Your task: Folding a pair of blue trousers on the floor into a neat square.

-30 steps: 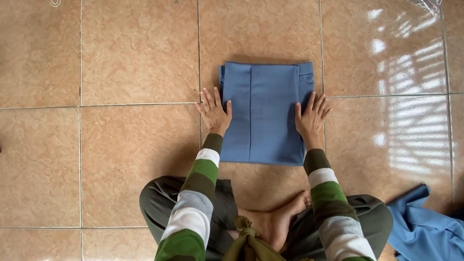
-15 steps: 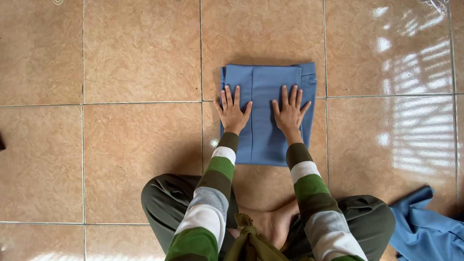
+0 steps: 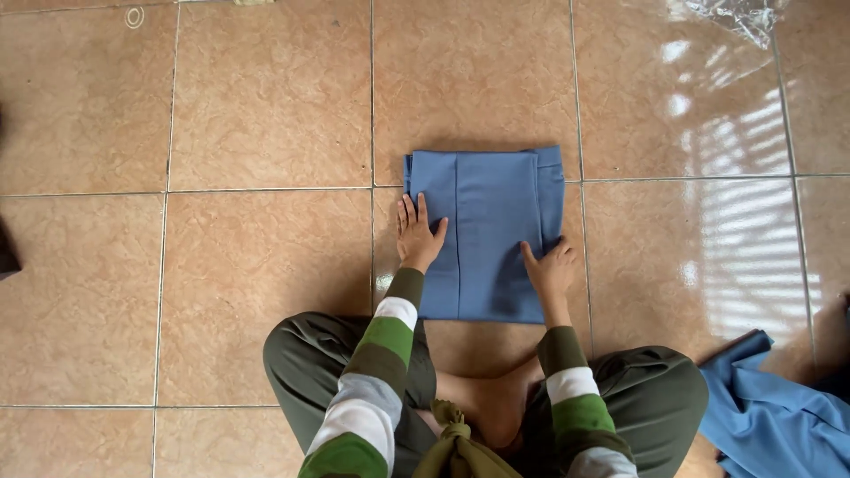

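One folded blue cloth (image 3: 491, 232) lies flat on the tan tiled floor (image 3: 266, 265), straight ahead of the seated person's crossed legs. It forms a neat rectangle whose long axis runs away from the person, near edge close to the knees and far edge just past a grout line. A straight fold seam runs lengthwise down its left part, and a narrower strip shows along the right edge.

Both hands are on it. The left hand (image 3: 419, 235) lies palm down on the cloth's left part, fingers stretched out flat and close together, pointing away from the body, gripping nothing. The right hand (image 3: 551, 265) sits at the cloth's lower right edge, fingers curled over that edge and thumb laid on top of the fabric; whether the fingers actually pinch the edge or only press against it cannot be told, since their tips are hidden.

Striped sleeves in green, white and grey cover both forearms, and olive trousers (image 3: 301, 363) spread to either side, with a bare foot (image 3: 487, 407) between them and a knotted olive strip (image 3: 456, 438) below, partly cut off by the bottom edge.

A second blue cloth (image 3: 770, 416) lies crumpled at lower right, cut off by the picture's edge. Clear crinkled plastic (image 3: 735, 16) sits at the top right, hard to make out in the window glare.
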